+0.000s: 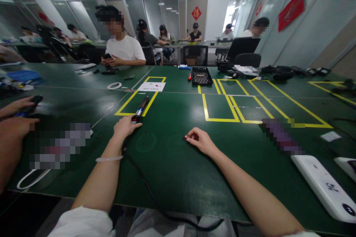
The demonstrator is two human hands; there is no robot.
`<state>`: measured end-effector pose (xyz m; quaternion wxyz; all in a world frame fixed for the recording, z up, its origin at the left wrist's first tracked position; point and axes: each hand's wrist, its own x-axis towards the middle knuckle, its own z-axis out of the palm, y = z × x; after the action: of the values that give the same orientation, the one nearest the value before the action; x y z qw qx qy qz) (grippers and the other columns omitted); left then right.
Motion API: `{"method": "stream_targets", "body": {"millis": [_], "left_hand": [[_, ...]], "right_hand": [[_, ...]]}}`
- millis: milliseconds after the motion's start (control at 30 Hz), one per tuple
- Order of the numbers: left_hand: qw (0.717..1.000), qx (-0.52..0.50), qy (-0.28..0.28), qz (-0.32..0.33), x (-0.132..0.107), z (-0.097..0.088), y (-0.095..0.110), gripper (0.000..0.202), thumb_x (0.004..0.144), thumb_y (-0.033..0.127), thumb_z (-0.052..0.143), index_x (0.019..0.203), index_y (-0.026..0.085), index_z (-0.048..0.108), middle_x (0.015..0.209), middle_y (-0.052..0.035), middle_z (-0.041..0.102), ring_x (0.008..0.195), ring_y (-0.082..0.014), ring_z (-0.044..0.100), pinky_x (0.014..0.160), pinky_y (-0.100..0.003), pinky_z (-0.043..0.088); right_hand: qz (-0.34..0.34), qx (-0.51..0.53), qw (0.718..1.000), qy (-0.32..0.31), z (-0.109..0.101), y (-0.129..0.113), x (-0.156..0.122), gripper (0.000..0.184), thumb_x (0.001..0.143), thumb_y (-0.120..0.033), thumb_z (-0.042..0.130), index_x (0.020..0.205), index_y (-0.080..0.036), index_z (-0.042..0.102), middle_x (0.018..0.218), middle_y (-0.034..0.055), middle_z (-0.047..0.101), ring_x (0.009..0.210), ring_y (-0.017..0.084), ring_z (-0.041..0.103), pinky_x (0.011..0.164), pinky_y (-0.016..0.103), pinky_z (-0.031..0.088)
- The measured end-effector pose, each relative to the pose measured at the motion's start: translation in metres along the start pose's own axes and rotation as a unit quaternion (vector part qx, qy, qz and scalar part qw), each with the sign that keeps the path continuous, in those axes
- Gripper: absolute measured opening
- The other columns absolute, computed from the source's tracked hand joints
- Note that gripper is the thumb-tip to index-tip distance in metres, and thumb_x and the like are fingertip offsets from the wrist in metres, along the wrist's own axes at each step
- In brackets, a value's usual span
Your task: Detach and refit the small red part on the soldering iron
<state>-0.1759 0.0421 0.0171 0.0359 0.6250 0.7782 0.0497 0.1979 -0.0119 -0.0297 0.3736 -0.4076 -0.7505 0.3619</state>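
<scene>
My left hand [125,126] is closed round the near end of an electric screwdriver [142,105], which has a black and silver body. The tool lies slanted on the green table, its far end pointing away from me inside a yellow taped outline. In my right hand [200,140], thumb and fingers pinch a small red and black piece [187,137], low over the table or resting on it; I cannot tell which. Its exact kind is too small to make out. A black cable [144,185] runs from beside my left wrist down over the table edge.
Further back stand a black tray of small parts [202,81] and a red-handled item [190,77]. A white paper [152,86] lies beyond the screwdriver. White power banks [324,189] lie at right. A co-worker's hands [20,118] are at left; another person [122,46] sits opposite.
</scene>
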Motion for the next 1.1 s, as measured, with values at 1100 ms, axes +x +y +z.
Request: {"method": "stream_targets", "body": {"millis": [1100], "left_hand": [[0.919, -0.054, -0.035, 0.39, -0.088, 0.026, 0.153, 0.06, 0.085, 0.04, 0.061, 0.138, 0.023, 0.039, 0.126, -0.0079, 0.054, 0.111, -0.0229, 0.056, 0.093, -0.033, 0.045]], "right_hand": [[-0.128, -0.27, 0.954, -0.017, 0.002, -0.013, -0.005, 0.004, 0.089, -0.02, 0.058, 0.09, -0.021, 0.055, 0.095, 0.0039, 0.058, 0.086, 0.017, 0.057, 0.073, 0.026, 0.045]]}}
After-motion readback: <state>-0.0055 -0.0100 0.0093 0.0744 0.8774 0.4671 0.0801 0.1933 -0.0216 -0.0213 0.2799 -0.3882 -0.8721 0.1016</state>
